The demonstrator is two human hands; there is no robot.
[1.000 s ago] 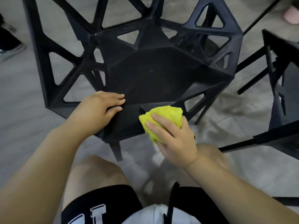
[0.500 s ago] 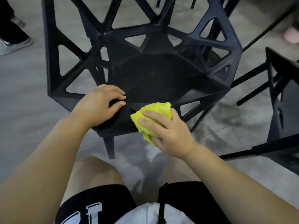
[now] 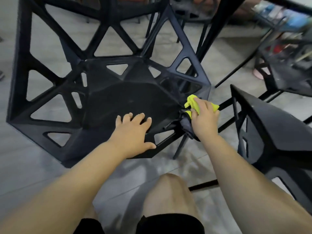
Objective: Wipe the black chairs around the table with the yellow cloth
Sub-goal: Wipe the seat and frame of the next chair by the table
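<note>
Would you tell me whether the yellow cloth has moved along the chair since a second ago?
Yes: the cloth went right, from the front edge of the chair to its right corner.

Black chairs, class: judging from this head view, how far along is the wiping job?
Done: no chair can be called finished from this view. In hand: the right hand grips the yellow cloth against the right edge of the near chair, while the left hand rests flat on its seat. Left: the chair on the right, which neither hand touches.
</note>
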